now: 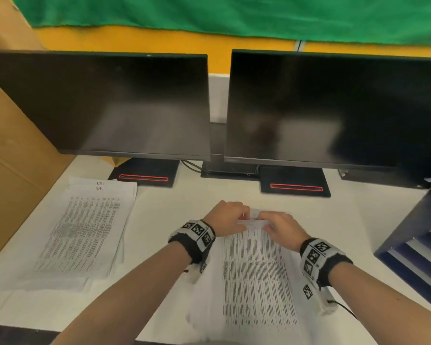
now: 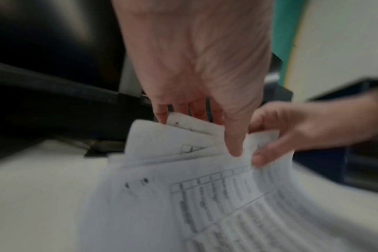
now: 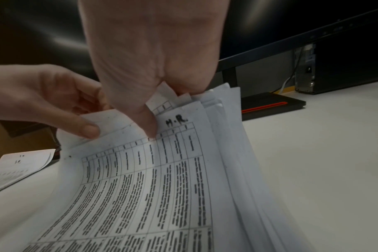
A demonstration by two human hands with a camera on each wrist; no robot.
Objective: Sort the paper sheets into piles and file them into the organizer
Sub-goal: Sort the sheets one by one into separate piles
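A stack of printed table sheets (image 1: 256, 275) lies on the white desk in front of me, its far edge lifted and fanned. My left hand (image 1: 228, 217) and my right hand (image 1: 279, 226) both pinch that far edge, thumbs on top and fingers behind. The top sheet (image 3: 153, 179) carries a handwritten "H.R." mark (image 3: 176, 121) by my right thumb (image 3: 147, 122). In the left wrist view my left thumb (image 2: 234, 136) presses the curled sheets (image 2: 173, 141). A second pile of sheets (image 1: 85, 230) lies flat at the left. The dark blue organizer (image 1: 418, 235) stands at the right edge.
Two dark monitors (image 1: 97, 105) (image 1: 334, 108) stand behind the paper on black bases with red stripes (image 1: 143, 177). A cardboard box (image 1: 13, 155) borders the desk on the left. A black computer case (image 3: 334, 68) sits at the far right.
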